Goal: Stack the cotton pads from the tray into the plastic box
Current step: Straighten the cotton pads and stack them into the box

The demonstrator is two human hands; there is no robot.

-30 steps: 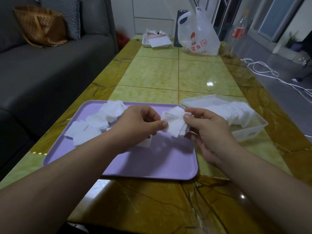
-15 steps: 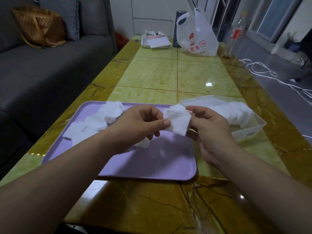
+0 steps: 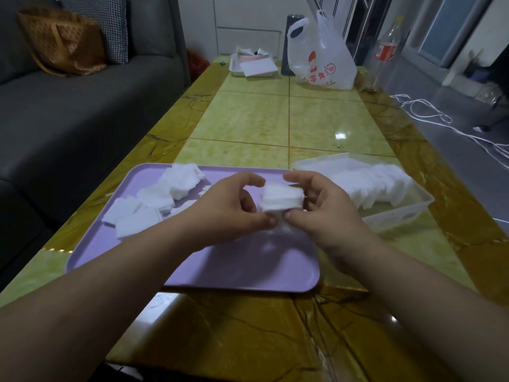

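Hands are meeting at the centre of the frame, above a lilac tray (image 3: pixel 234 263). The left hand (image 3: pixel 228 208) and the right hand (image 3: pixel 327 213) are both pinching a small stack of white cotton pads (image 3: pixel 281 198) between curled fingers and thumbs, one hand on each side, holding it clear of the tray. More loose cotton pads (image 3: pixel 165 197) are lying in an untidy heap on the tray's upper left part. Just right of the tray, a clear plastic box (image 3: pixel 399 217) is sitting on the green and amber tiled table (image 3: pixel 248 119); a row of pads (image 3: pixel 369 186) is leaning on edge inside it.

At the top of the frame, on the table's far end, a white plastic bag with red print (image 3: pixel 322 59) is standing beside a shallow white tray of papers (image 3: pixel 254 66), and a clear bottle with a red label (image 3: pixel 385 48) is standing further right. A grey sofa (image 3: pixel 68 111) is filling the left side, with a tan woven bag (image 3: pixel 63 40) resting on it. White cables (image 3: pixel 440 119) are trailing across the floor at the right.
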